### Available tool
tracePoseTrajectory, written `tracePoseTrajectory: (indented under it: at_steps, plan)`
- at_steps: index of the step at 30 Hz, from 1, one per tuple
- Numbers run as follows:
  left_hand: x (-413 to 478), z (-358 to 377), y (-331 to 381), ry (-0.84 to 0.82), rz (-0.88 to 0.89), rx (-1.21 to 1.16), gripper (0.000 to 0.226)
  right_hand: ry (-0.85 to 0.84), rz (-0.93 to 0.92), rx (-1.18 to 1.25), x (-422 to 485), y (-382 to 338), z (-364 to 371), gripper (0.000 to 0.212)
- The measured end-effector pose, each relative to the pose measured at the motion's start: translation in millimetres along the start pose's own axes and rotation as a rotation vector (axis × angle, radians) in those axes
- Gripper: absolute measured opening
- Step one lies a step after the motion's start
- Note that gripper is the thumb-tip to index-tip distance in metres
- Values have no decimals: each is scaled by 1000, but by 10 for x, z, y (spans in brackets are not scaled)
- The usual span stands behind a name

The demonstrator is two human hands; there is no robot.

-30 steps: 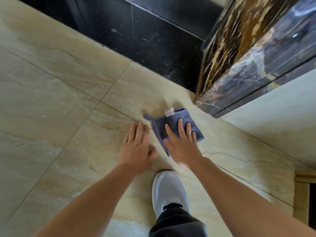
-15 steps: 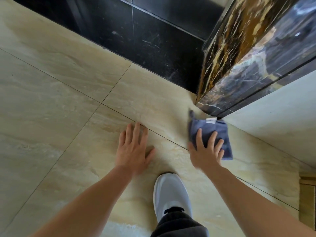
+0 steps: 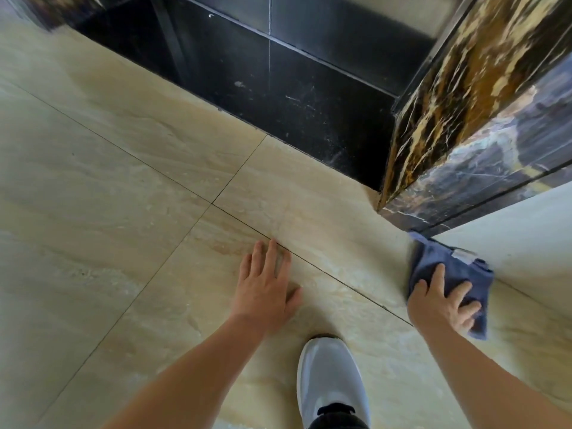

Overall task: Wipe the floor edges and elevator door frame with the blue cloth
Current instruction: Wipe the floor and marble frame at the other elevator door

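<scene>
My right hand (image 3: 441,303) presses the blue cloth (image 3: 450,263) beside the door frame (image 3: 464,125); left hand (image 3: 266,292) flat on floor (image 3: 123,243); grips released.

I see a glossy beige tile floor (image 3: 123,212) with thin dark joints. Behind it lies black polished stone (image 3: 294,97); at right, a brown-veined marble corner (image 3: 464,103) meets a pale wall (image 3: 526,236).

The left hand (image 3: 266,286) is held flat, palm down, with fingers pointed toward 12 o'clock and the forearm extended from 7 o'clock. The right hand (image 3: 442,305) is spread flat, fingers apart, on the blue cloth (image 3: 448,258), its forearm extended from 5 o'clock.
</scene>
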State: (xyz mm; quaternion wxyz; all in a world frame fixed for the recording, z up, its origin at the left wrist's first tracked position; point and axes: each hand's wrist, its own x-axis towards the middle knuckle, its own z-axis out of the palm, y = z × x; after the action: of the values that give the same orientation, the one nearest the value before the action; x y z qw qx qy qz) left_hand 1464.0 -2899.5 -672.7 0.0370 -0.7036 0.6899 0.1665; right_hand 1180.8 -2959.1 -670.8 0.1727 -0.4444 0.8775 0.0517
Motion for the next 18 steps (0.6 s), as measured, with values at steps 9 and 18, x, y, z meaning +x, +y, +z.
tracePoseTrajectory:
  at_steps: [9, 18]
  plan:
    - [-3, -204, -76, -128, 49, -26, 71, 132, -864, -300, -386, -586, 67, 56]
    - [-150, -844, -278, -264, 1, -41, 60, -206, -113, 79, -249, -339, -377, 31]
